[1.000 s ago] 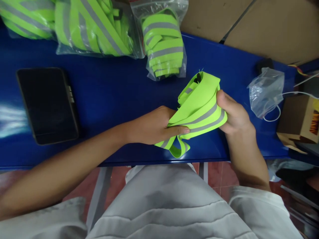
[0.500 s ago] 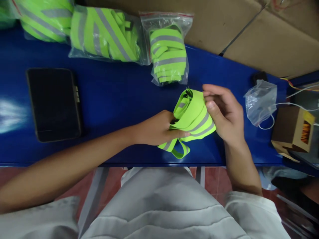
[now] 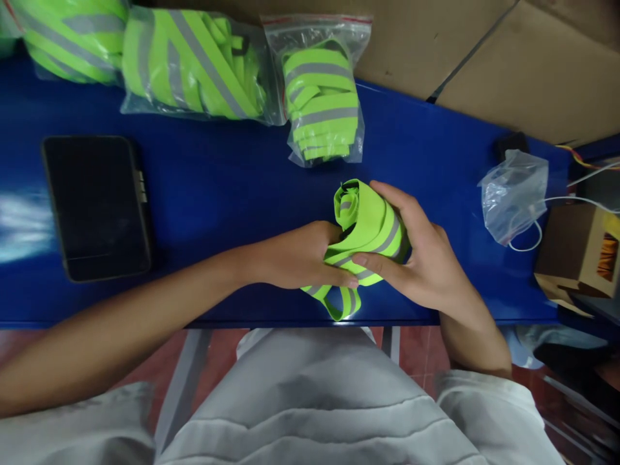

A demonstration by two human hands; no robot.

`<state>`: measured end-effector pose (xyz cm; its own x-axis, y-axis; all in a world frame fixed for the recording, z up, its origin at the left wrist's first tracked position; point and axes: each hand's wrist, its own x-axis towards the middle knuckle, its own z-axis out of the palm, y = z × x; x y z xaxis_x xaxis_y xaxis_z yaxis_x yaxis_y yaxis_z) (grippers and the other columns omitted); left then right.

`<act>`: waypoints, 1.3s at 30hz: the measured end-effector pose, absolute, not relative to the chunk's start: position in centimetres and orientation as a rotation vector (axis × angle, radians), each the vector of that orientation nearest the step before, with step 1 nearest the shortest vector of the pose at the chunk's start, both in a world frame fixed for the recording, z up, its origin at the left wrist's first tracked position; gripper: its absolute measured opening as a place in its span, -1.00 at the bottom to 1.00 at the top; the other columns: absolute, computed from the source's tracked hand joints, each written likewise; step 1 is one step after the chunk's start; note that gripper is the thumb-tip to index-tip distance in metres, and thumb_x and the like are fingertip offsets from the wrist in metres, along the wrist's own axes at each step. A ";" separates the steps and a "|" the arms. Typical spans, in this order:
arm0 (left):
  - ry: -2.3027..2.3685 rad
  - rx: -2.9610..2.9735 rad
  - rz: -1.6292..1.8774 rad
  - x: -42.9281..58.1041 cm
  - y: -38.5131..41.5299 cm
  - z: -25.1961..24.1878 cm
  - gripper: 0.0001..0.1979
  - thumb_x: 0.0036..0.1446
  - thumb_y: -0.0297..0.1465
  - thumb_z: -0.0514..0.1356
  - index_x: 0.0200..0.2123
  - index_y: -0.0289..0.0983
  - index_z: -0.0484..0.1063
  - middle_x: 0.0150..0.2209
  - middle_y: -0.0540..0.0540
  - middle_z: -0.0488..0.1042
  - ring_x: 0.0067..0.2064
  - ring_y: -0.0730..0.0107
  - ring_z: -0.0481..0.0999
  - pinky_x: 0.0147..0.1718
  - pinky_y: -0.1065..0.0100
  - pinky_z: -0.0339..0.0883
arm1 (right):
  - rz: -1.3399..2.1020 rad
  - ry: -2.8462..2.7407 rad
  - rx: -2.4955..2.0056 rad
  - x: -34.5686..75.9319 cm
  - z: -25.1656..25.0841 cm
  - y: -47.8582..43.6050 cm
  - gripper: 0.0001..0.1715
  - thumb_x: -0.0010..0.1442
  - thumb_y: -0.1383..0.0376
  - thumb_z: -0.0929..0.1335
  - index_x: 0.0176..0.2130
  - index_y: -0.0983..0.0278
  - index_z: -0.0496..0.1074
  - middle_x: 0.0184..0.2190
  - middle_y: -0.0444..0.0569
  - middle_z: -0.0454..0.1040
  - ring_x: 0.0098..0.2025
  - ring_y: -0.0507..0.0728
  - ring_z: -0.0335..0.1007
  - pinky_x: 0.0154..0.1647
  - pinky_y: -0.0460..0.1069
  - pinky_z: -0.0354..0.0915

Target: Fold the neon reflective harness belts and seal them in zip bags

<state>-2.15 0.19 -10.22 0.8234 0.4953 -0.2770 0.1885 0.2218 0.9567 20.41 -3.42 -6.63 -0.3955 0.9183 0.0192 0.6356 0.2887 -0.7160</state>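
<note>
A rolled bundle of neon-yellow reflective strap (image 3: 375, 223) with grey stripes is between my hands, over the front half of the blue table. My left hand (image 3: 310, 255) grips its left side, thumb on the near face and the other fingers hidden inside or behind the roll. Around the right side curls my right hand (image 3: 416, 252), its thumb pressed on the striped face and its fingers along the far side. One loose loop of strap hangs below toward the table's front edge. At the upper end the coil's inner turns show.
Clear zip bags of similar strap, one small (image 3: 322, 103) and one larger (image 3: 194, 64), lie along the back by cardboard boxes (image 3: 387, 45). A black tablet-like device (image 3: 97, 206) lies left. To the right are a crumpled plastic bag (image 3: 516, 194), cables and a small brown box (image 3: 576, 248).
My right hand has closed around the right side of the strap bundle, its thumb moving left across the face. The bundle has shifted slightly left and toward me.
</note>
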 end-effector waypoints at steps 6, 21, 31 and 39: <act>0.681 1.441 0.170 -2.3 0.3 -9.8 -0.72 0.12 -0.21 0.39 -0.23 -0.31 0.56 -0.31 -0.03 0.64 -0.30 0.32 0.60 -0.39 0.43 0.37 | 1.080 -2.015 -1.446 20.8 -6.6 -3.2 -0.07 0.21 -0.07 0.54 0.41 0.02 0.23 0.26 -0.03 0.46 0.19 0.33 0.51 0.13 0.17 0.54; 0.778 1.502 0.346 -1.7 -0.3 -9.5 -0.88 0.11 -0.43 0.25 -0.45 -0.27 0.39 -0.55 0.08 0.41 -0.49 0.50 0.38 -0.49 0.46 0.18 | 0.873 -2.134 -1.388 19.8 -8.1 -2.8 -0.17 0.19 -0.14 0.53 0.30 0.12 0.38 0.23 0.06 0.51 0.21 0.34 0.49 0.24 0.22 0.44; 0.724 1.013 0.238 -1.1 -1.4 -8.8 -0.75 0.09 -0.25 0.40 -0.27 -0.29 0.49 -0.44 0.02 0.51 -0.41 0.43 0.48 -0.47 0.45 0.29 | 0.925 -1.978 -1.422 19.5 -7.7 -3.1 -0.36 0.25 -0.04 0.52 0.22 0.08 0.45 0.13 -0.03 0.60 0.09 0.30 0.58 0.17 0.17 0.49; 0.884 0.911 0.241 -0.8 -2.1 -9.6 -0.79 -0.10 -0.48 0.32 -0.30 -0.29 0.48 -0.44 0.05 0.48 -0.42 0.44 0.44 -0.48 0.44 0.23 | 0.754 -2.059 -1.398 19.4 -8.0 -3.1 -0.36 0.28 -0.03 0.50 0.25 0.10 0.44 0.15 0.01 0.59 0.12 0.31 0.57 0.18 0.18 0.49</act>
